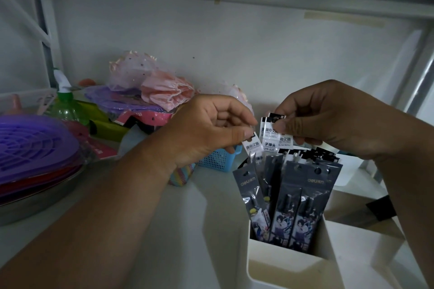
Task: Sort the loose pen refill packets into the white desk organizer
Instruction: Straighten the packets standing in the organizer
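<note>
Both hands, left hand (pixel 211 126) and right hand (pixel 328 119), pinch white-labelled packets (pixel 270 135) above "deli" packs (pixel 312 195).

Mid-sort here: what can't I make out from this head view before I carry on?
- White-topped refill packets: how many the right hand pinches, since they overlap and the fingers cover them.
- Left hand: its grip holds one white-topped packet; the lower end is hidden behind the dark packets.
- White desk organizer: bottom cut off by the frame; right compartments hidden by the right forearm.
- Small print: blurred.
</note>
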